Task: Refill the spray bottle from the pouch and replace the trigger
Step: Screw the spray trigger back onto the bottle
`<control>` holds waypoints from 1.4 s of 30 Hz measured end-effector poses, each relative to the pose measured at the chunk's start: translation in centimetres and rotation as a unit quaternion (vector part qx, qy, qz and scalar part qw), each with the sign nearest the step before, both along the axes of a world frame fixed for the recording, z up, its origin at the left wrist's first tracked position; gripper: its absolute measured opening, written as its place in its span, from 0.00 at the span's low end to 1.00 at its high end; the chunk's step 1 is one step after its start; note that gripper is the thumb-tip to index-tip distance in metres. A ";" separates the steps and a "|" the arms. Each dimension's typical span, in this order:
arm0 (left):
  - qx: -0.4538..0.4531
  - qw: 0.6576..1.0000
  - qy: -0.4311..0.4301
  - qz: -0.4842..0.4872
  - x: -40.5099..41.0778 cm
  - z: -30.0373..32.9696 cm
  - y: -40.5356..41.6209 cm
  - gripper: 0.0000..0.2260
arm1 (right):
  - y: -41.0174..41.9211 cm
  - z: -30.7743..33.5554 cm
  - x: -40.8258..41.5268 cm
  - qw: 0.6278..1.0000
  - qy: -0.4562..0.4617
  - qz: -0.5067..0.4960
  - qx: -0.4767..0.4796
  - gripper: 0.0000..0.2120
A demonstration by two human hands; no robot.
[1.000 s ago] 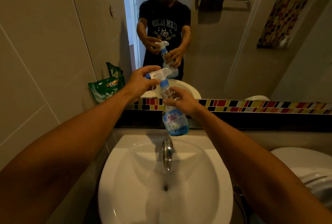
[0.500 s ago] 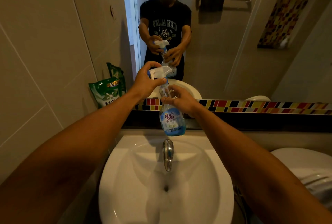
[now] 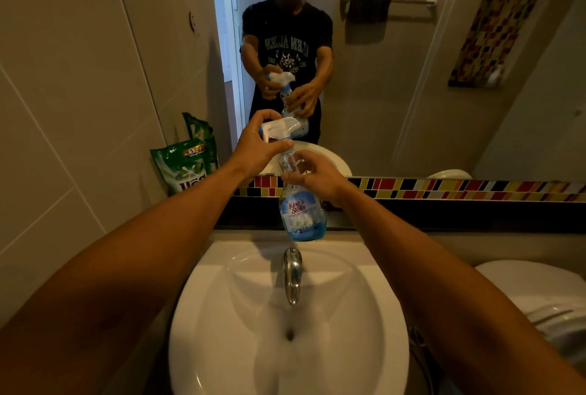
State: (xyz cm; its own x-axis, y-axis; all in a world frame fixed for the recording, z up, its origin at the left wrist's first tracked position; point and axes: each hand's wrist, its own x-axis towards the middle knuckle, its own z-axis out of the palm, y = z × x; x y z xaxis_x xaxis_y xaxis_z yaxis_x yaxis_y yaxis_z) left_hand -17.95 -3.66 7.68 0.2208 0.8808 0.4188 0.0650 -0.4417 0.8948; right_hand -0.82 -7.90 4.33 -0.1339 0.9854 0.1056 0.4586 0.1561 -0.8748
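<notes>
**Tiled bathroom, bottle held over the sink**

Beige wall tiles close us in on the left, and nearest to us is the white sink point(image 3: 222, 315), its chrome tap point(image 3: 292, 274) pointing down toward the drain. To the right, a white toilet lid point(image 3: 532, 287) sits just beside the sink.

Above the tap we hold the bottle point(image 3: 301, 214) upright in the air, clear of the sink and the ledge. Blue liquid fills its lower part, and the label reads "King's Stella". Our right hand point(image 3: 314, 177) is wrapped around the bottle's clear neck, fingers curled and thumb across the front. Our left hand point(image 3: 258, 144) is closed over the white trigger point(image 3: 279, 126), which sits at the top of the bottle; the thumb lies along its underside and the fingers arch over its back. We cannot tell whether the blue collar under it is fully screwed down, since the left hand covers that joint.

Farther back, the green pouch point(image 3: 185, 166) stands on the ledge against the left wall, well apart from the bottle. A band of coloured mosaic tiles point(image 3: 444, 188) runs along the base of the mirror point(image 3: 412, 93). In the mirror we see ourselves in a dark printed T-shirt holding the same bottle, with a dark towel point(image 3: 369, 9) on a rail behind.
</notes>
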 end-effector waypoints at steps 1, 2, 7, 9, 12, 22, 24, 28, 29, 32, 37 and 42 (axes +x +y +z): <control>-0.004 1.000 0.001 -0.001 0.0 -0.1 0.1 0.24 | 0.0 0.0 0.1 1.000 0.003 -0.001 -0.001 0.23; -0.008 1.000 0.005 -0.001 -0.1 -0.1 0.2 0.24 | 0.0 0.0 0.2 1.000 0.006 -0.002 -0.005 0.22; -0.035 0.999 0.007 -0.008 -0.2 -0.3 0.9 0.24 | 0.0 -0.1 0.3 1.000 0.009 0.003 -0.004 0.18; -0.043 0.999 -0.003 -0.009 -0.2 -0.1 0.8 0.23 | 0.0 0.0 0.2 1.000 0.007 0.004 -0.006 0.18; -0.035 0.999 -0.019 -0.012 0.0 0.2 0.7 0.23 | 0.0 0.2 0.2 1.000 0.008 0.008 -0.005 0.18; -0.048 0.999 -0.002 -0.020 -0.8 0.1 1.3 0.20 | 0.0 0.4 0.1 1.000 0.018 0.011 -0.006 0.17; -0.057 0.998 -0.009 -0.020 -0.7 0.1 1.2 0.21 | 0.0 0.3 0.0 1.000 0.020 0.010 -0.008 0.18; -0.039 0.999 -0.023 -0.022 -0.4 0.2 0.7 0.24 | 0.0 0.4 -0.3 1.000 0.013 0.016 -0.004 0.19; -0.034 0.999 -0.024 -0.018 -0.4 0.2 0.7 0.24 | -0.1 0.5 -0.3 1.000 0.011 0.017 -0.003 0.20; -0.025 0.999 -0.031 -0.014 -0.5 0.1 0.8 0.23 | -0.1 0.6 -0.5 1.000 0.014 0.018 -0.003 0.21; -0.048 0.999 -0.010 -0.018 -1.0 0.0 1.2 0.22 | -0.1 0.6 -0.3 1.000 0.020 0.020 -0.002 0.20; -0.041 0.999 -0.028 -0.016 -0.7 -0.1 0.9 0.22 | -0.1 0.5 -0.6 1.000 0.008 0.013 -0.003 0.22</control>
